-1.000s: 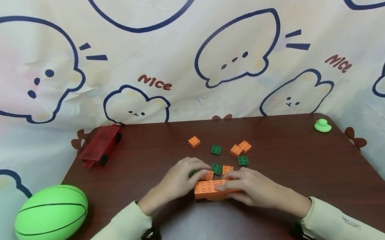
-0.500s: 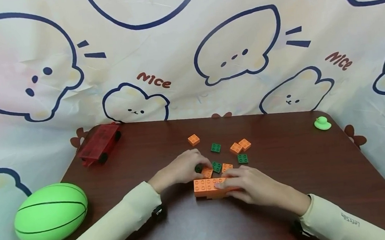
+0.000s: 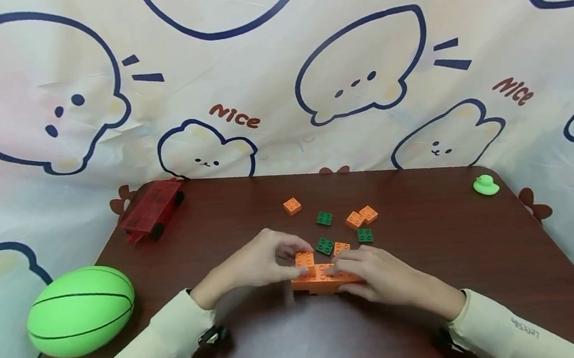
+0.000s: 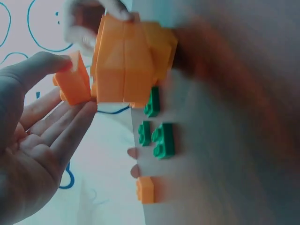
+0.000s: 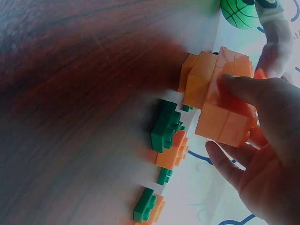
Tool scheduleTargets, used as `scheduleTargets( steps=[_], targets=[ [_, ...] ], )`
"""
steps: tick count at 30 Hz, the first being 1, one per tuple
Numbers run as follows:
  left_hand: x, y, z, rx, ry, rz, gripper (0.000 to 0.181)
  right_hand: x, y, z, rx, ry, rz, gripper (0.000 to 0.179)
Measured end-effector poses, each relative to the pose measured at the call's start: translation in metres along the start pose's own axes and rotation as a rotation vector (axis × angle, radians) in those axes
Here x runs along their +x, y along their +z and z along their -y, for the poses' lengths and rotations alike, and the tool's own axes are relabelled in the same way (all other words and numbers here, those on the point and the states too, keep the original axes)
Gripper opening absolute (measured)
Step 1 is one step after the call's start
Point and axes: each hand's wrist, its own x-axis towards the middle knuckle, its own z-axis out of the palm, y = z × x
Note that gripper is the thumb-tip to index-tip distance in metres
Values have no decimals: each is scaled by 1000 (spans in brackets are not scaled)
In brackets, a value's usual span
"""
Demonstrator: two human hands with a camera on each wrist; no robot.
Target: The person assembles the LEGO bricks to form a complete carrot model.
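Note:
Pinched between my left thumb and fingers is a small orange toy brick (image 3: 304,260), studs facing up, at the left end of the orange brick structure (image 3: 323,285). My left hand (image 3: 260,263) comes in from the left; the left wrist view shows the pinched brick right beside the structure's studded top. My right hand (image 3: 376,274) grips the structure's right end, thumb on the near side and fingers over the far side. In the right wrist view the stepped layers of the structure (image 5: 222,93) show, wider on top than below.
Behind the hands lie loose bricks, among them a green brick (image 3: 324,246) and an orange brick (image 3: 292,206). At the left are a green ball (image 3: 80,312) and a red toy car (image 3: 152,210). A green rubber duck (image 3: 485,185) sits far right on the dark table (image 3: 425,212).
My left hand has taken the orange brick from behind the structure and brought it up and nearer, over the left end. My right hand keeps its grip, almost unmoved.

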Motion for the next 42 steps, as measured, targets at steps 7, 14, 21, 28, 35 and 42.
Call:
scheduleTargets(
  steps=[7,14,21,28,35,42],
  targets=[
    [-6,14,0,14,51,-26,32,-3,0,-1,11,0,-7,34],
    [-7,17,2,44,71,-61,35,-2,3,-2,10,-11,-13,34],
    [-9,19,5,8,51,-91,37,-1,3,-3,14,1,-7,35],
    [-15,26,14,-75,9,-131,40,-1,3,-2,22,9,-8,34],
    [-17,35,17,-218,-40,-156,36,-2,6,0,35,17,-8,33],
    [-16,36,14,-218,-30,-173,34,-2,3,0,21,9,-18,33]
  ],
)
